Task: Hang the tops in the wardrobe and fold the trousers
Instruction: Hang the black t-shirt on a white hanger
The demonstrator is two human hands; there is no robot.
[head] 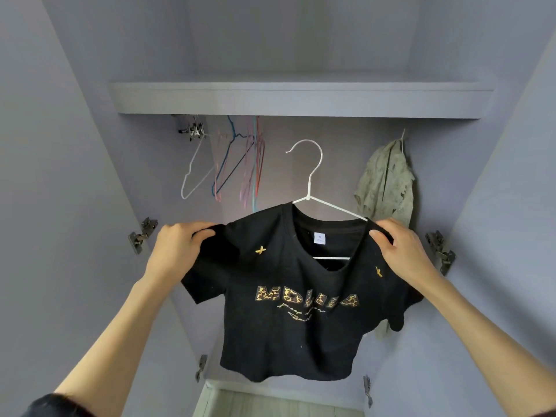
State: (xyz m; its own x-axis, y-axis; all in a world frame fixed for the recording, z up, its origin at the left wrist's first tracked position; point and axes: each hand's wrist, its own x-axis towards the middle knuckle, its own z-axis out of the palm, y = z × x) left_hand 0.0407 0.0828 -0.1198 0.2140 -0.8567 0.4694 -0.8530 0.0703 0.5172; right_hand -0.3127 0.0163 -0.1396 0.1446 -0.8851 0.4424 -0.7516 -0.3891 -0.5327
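The black top hangs mid-frame before the open wardrobe, half-dressed on a white hanger whose hook points to twelve o'clock; the left hand, at nine o'clock, pinches the sleeve shoulder, and the right hand, at three o'clock, curls round the other shoulder seam. The hanger's right arm lies bare above the neckline, so I judge the cloth there needs drawing over it evenly; then lift the hook to the rail between the spare hangers at eleven o'clock and the pale green garment at one o'clock.
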